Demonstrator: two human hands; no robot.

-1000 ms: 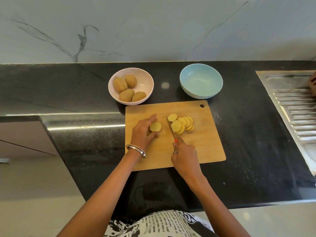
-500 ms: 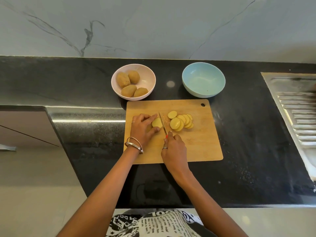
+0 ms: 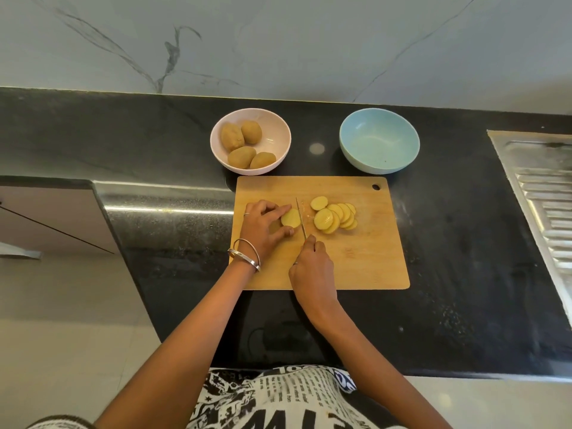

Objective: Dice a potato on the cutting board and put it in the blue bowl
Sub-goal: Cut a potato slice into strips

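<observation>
Right hand point(image 3: 312, 267), nearest the body: fingers wrapped round the handle of a thin steel-bladed knife point(image 3: 301, 219), handle hidden in the fist. Blade runs away from the body, edge down, just beside the cut face of the remaining potato.

Left hand point(image 3: 263, 226): fingers curled over the yellow-fleshed potato end piece point(image 3: 290, 217), pinning it to the rectangular pale wooden cutting board point(image 3: 365, 258). Piece is short, so fingertips sit close to the blade.

To the right of the blade: overlapping fan of round pale-yellow potato slices point(image 3: 334, 216), lying flat on the board. No dice cut yet.

Handling, judged: raw flesh firm and stiff, light, cut faces wet and likely slippery; the rounded stub may rock. Best held from above with tips tucked back; slices best stacked flat for cross-cuts.

Beyond the board: round pink bowl point(image 3: 272, 131) with four whole brown potatoes; round blue bowl point(image 3: 379, 159), nothing in it, well apart from the slices.
</observation>
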